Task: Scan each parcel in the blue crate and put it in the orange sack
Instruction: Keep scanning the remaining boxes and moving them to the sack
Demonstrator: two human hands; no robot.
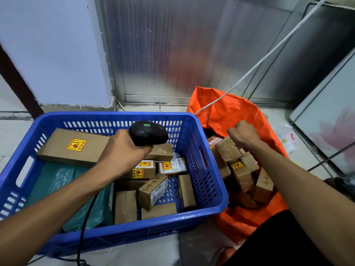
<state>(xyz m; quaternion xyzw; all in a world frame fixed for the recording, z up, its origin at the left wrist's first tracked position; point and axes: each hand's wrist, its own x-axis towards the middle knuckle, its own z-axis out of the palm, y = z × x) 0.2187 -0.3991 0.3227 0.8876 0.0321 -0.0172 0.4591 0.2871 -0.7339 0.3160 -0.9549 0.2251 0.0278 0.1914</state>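
Left hand is gripping the black scanner, fingers wrapped round its handle, and is holding it over the blue crate, above the far end of the pile; its cable is trailing down over the crate's near wall. Right hand is hovering over the orange sack, which is standing touching the crate's right wall. Its fingers are curled under and seem to be touching the top of a taped parcel in the sack mouth; whether they are pinching it I cannot tell.

Parcels are remaining inside the crate: a long flat carton lying against the far wall, several small cartons, one with handwriting near the middle, and a green poly mailer along the left side.

Handling judgement: the small cartons are looking light and stiff, one-hand lifts, best taken across the short sides with the label face left clear for the scanner. Several are carrying red-and-yellow stickers that look like fragile marks, so they are better lowered than dropped. Tape is looking glossy, possibly slick. The mailer is looking soft and floppy; take it by an edge.

Crate and sack are sitting on a pale tiled floor. Beyond the crate, a white wall is meeting ribbed metal panelling; a white cord is running down into the sack.
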